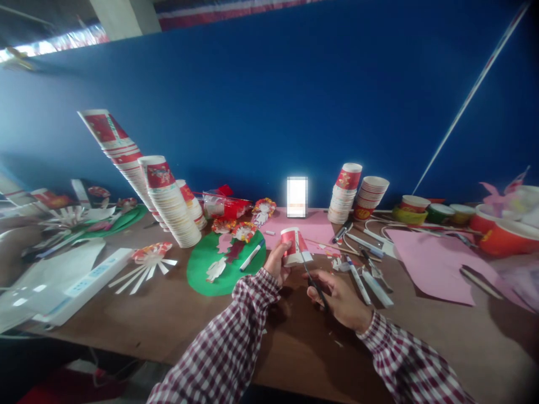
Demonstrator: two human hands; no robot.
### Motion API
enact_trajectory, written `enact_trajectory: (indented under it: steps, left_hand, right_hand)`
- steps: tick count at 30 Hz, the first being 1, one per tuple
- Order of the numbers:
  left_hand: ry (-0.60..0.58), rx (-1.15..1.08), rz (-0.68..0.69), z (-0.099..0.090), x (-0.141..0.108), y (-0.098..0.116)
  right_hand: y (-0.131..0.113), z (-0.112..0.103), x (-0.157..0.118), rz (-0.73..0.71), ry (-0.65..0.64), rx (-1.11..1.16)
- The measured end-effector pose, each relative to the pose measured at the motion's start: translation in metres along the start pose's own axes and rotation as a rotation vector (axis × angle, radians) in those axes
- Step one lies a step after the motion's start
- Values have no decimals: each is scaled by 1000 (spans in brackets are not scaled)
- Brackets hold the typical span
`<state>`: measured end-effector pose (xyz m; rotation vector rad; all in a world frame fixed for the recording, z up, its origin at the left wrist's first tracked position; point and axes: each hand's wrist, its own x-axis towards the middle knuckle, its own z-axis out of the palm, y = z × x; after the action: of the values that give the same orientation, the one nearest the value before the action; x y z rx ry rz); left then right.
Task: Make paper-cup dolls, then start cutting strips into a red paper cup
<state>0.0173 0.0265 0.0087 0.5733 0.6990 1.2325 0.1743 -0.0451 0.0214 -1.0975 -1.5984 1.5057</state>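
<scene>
My left hand [277, 262] grips a red and white paper cup [294, 242], tilted above the middle of the table. In my right hand [337, 297] is a dark pair of scissors [316, 285], its blades reaching up to the cup's lower edge. A white flap sticks out there, beside the blades. Left of the cup, a green paper oval [197, 275] bears paper figures in pink, dark red and white, and a marker [252, 255]. Behind my hands lies a pink sheet [322, 224] with scraps on it.
Tall stacks of paper cups [168, 202] lean at the left; shorter stacks [345, 193] stand at the right. A white power strip [90, 286] lies near a cup cut into strips [151, 261]. Pens [359, 280] and another pink sheet [429, 264] are at right. A blue panel [252, 106] rises behind.
</scene>
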Motion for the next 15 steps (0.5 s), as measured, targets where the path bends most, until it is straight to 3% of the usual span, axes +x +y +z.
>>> enact_trajectory:
  steps: [15]
  left_hand:
    - [42, -14, -6, 4, -2, 1]
  right_hand:
    - [0, 1, 1, 15, 6, 26]
